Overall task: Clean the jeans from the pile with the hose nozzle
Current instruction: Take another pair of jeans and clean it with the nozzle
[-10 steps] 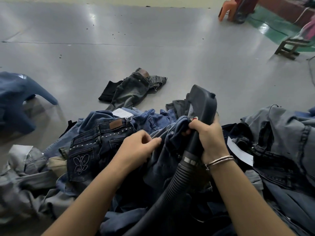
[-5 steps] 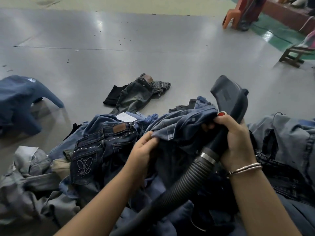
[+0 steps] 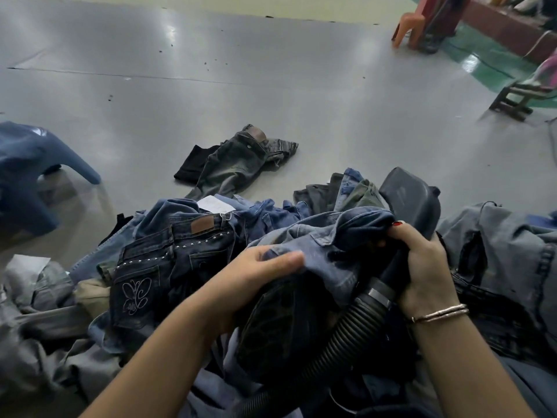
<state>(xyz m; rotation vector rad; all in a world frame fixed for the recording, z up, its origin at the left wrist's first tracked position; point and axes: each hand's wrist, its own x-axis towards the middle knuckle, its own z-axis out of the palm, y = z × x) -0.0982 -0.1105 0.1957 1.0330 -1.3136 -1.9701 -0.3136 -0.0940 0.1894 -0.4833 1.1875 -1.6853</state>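
Observation:
A pile of jeans covers the floor in front of me. My right hand grips the neck of the black hose nozzle, whose wide head sticks up behind it; the ribbed hose runs down toward me. A blue pair of jeans is bunched over the nozzle neck, and my right fingers pinch its edge too. My left hand grips the same blue jeans from the left, thumb on top of the fabric.
A dark pair of jeans lies alone on the grey floor beyond the pile. A blue plastic stool stands at the left. An orange chair and a low wooden stool are at the far right. Grey denim lies at my right.
The nozzle and blue jeans have come lower and nearer to me. My left hand has shifted right along the fabric, now gripping it closer to the nozzle.

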